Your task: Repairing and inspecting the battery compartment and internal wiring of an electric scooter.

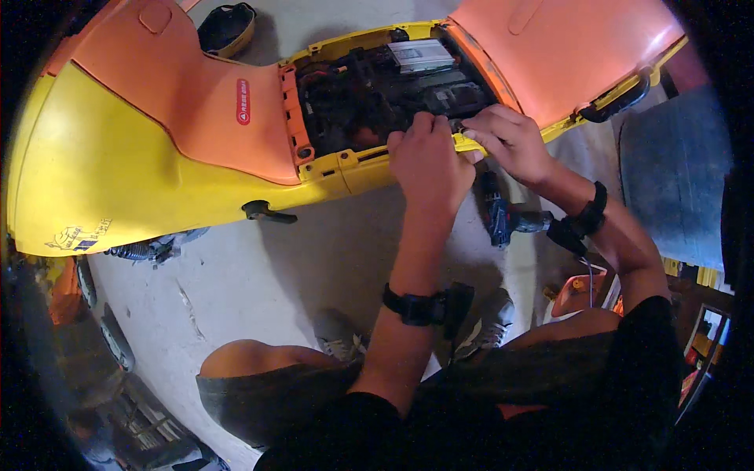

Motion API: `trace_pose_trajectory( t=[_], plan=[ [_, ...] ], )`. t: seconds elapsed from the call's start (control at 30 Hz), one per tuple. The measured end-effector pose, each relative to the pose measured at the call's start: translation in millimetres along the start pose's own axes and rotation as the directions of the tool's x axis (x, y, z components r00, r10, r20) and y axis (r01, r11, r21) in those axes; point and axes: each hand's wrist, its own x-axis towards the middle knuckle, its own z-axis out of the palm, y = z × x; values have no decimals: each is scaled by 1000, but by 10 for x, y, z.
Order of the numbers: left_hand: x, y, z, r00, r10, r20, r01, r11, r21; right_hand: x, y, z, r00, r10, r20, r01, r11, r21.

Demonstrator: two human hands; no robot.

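A yellow and orange scooter stretches across the far side, its floor compartment uncovered. Inside lie dark wiring and a silver finned box. My left hand is closed over the compartment's near edge, gripping the yellow side panel; its fingertips are partly hidden. Right beside it, my right hand is pinched at the same edge. Whatever small thing its fingers hold is too covered to make out. Below the hands, a black power drill rests near the scooter's side.
Behind the scooter sits a yellow bowl-shaped thing with a black inside. A large blue-grey surface stands at the right, with an orange piece lower down. A black lever juts from the scooter's near side. My shoes are on the grey floor.
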Motion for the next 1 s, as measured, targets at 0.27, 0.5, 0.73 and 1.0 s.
trace_pose_trajectory(
  t=[0.27,0.5,0.73,1.0],
  plan=[
    [-16,-43,36,997,12,-80,-16,999,-45,126,-111,-12,997,57,58,-66,986,153],
    [-9,-40,10,999,-11,-30,10,999,-36,194,-147,-182,990,131,58,-134,989,63],
    [11,-17,-18,999,-5,34,4,1000,13,191,-131,-173,989,51,136,-72,985,154],
    [9,-35,-20,999,-5,41,5,1000,-8,221,-79,-130,968,183,170,-217,952,216]
  ],
)
